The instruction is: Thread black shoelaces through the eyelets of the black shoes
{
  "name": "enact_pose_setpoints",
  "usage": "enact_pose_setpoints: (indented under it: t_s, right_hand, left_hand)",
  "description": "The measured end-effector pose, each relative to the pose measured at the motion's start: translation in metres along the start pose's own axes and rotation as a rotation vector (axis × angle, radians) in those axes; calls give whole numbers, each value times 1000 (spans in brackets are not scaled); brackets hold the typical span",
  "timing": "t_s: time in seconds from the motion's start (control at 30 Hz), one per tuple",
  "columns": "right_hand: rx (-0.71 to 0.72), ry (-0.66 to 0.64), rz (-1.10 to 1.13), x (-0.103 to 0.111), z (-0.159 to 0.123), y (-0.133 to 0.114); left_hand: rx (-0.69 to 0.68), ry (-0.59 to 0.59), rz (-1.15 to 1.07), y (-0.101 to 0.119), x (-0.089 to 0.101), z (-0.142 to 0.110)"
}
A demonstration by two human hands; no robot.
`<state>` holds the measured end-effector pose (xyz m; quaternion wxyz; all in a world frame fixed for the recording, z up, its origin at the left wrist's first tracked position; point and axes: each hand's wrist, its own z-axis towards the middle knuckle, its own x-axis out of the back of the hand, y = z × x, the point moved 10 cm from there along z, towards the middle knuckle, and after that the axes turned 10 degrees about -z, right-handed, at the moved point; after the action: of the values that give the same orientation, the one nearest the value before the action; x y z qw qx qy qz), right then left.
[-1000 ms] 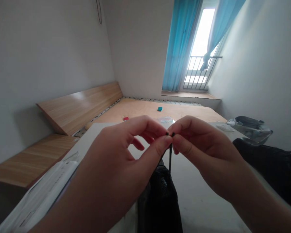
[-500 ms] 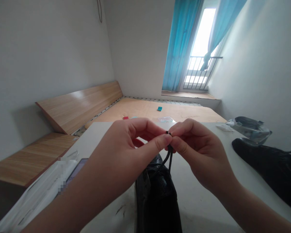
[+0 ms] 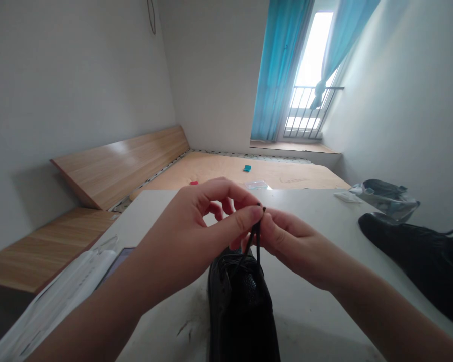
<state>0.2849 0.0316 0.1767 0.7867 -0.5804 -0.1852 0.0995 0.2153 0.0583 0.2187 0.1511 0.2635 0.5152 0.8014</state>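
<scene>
**Two lace ends (image 3: pixel 261 206) pinched above a black leather shoe (image 3: pixel 239 306)**

On my feed, the shoe sits on the white tabletop (image 3: pixel 309 211) at bottom centre, with two thin black lace strands (image 3: pixel 254 241) rising from its top to the hands. My left hand (image 3: pixel 200 221) comes in from the lower left, its thumb and forefinger closed on the lace. My right hand (image 3: pixel 294 244) comes in from the lower right, with its fingertips pressed against the lace from the other side. The two hands touch there, and the dark tips stick out just above the fingertips.

A second black shoe (image 3: pixel 411 256) lies at the right of the tabletop, below a clear plastic bag (image 3: pixel 385 197) and a white slip (image 3: pixel 347 196). A white packet (image 3: pixel 68 286) sits at the lower left, beside a dark tablet (image 3: pixel 120 261). Beyond the tabletop, a tan mattress (image 3: pixel 294 173) carries a teal piece (image 3: pixel 247 168), a red piece (image 3: pixel 194 183) and a clear packet (image 3: pixel 255 185). Blue curtains (image 3: pixel 281 70) frame the window at upper right.
</scene>
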Motion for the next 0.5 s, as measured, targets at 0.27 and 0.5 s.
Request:
enact_pose_setpoints:
  t_s: [0.27, 0.5]
  right_hand:
    - [35, 49, -35, -9, -9, -13]
    - [71, 174, 94, 4, -10, -16]
  left_hand:
    - [-78, -57, -109, 4, -9, -3]
    - [123, -497, -21, -27, -36, -8]
